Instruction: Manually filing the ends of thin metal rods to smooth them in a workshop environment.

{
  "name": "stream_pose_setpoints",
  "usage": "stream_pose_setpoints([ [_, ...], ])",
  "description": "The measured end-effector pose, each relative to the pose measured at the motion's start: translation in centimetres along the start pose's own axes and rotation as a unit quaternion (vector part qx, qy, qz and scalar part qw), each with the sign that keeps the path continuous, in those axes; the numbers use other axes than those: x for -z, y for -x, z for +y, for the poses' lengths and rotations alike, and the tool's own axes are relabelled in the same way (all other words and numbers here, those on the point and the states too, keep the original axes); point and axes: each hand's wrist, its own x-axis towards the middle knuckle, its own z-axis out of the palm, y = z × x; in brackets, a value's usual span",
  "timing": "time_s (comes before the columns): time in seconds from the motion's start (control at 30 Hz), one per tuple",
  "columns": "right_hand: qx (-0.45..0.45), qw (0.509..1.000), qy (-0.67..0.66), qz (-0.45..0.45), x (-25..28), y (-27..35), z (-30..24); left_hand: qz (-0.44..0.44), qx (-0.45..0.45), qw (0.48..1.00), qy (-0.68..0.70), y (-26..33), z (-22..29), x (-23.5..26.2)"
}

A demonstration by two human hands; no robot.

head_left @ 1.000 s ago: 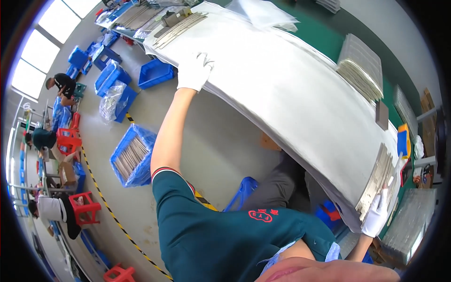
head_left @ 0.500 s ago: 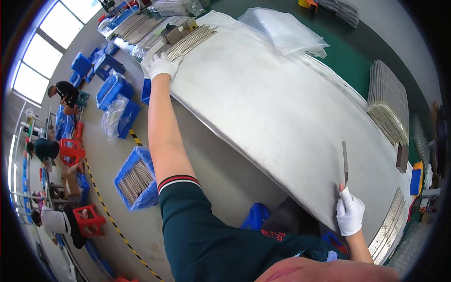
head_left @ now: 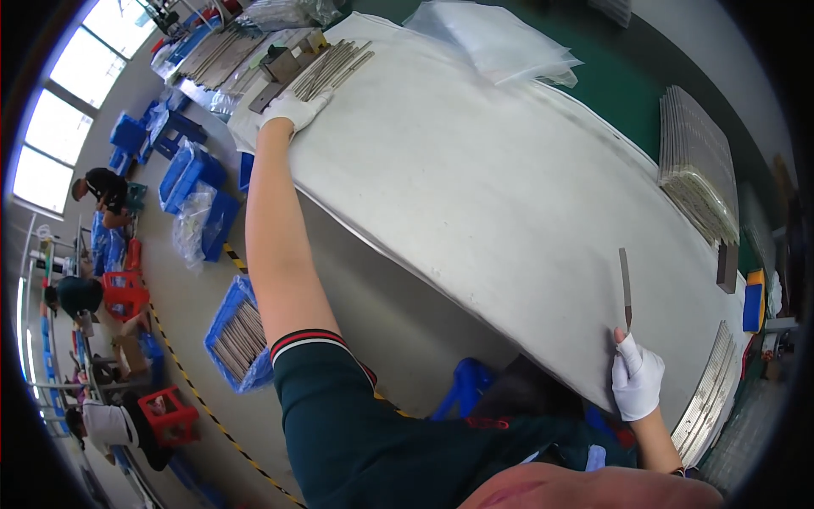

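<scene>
At the far left end of the white-covered table (head_left: pixel 475 187), my gloved left hand (head_left: pixel 292 110) is closed around the near ends of a bundle of thin metal strips (head_left: pixel 339 66). The strips lie slightly fanned out, and some fingers are hidden. By the right part of the table, my gloved right hand (head_left: pixel 638 382) grips a slim flat metal tool (head_left: pixel 626 280), which looks like a file. It points away from me, upright in the picture, its lower end hidden in the hand.
Metal blocks (head_left: pixel 280 64) sit beside the bundle. Clear plastic bags (head_left: pixel 496 42) lie at the far edge. Stacked strips in plastic (head_left: pixel 697 165) and more long strips (head_left: pixel 708 394) are on the right. A blue crate of strips (head_left: pixel 242 339) stands on the floor. Several people work at left.
My left hand has shifted slightly left and nearer, and the strips at it have spread apart. My right hand still holds the slim tool in nearly the same place. The view has turned a little.
</scene>
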Motion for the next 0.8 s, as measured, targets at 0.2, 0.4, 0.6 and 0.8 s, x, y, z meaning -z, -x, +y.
stream_pose_setpoints([
  [0.2,0.003,1.0,-0.003,0.021,0.0,0.0,-0.3,0.102,-0.036,0.994,-0.017,3.0,2.2,0.5],
  [0.4,0.023,0.998,0.015,0.061,-0.5,-0.1,0.0,0.105,-0.081,0.991,0.019,5.4,3.3,0.5],
  [0.6,0.001,0.998,0.022,0.065,-0.8,-0.7,-0.6,0.102,-0.115,0.985,0.079,8.4,4.0,-0.5],
  [0.8,-0.021,0.997,0.025,0.064,-0.9,-0.8,-1.0,0.088,-0.198,0.976,0.037,15.1,6.6,0.3],
])
